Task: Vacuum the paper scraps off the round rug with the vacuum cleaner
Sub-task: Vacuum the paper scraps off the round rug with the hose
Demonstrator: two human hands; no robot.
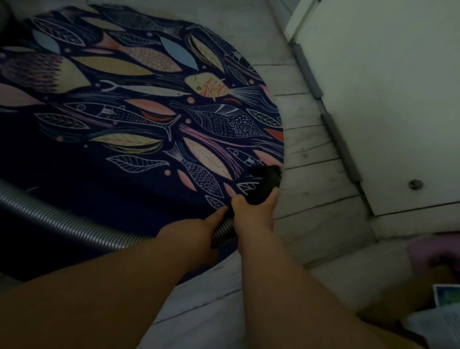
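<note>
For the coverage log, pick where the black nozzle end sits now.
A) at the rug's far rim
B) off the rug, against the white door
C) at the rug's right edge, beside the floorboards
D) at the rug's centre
C: the black nozzle, gripped by the right hand, lies at the right edge of the round rug next to the pale floorboards; the left hand holds the ribbed hose behind it.

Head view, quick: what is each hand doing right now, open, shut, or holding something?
Left hand: holds the ribbed hose just behind the nozzle.
Right hand: grips the black nozzle.
</note>
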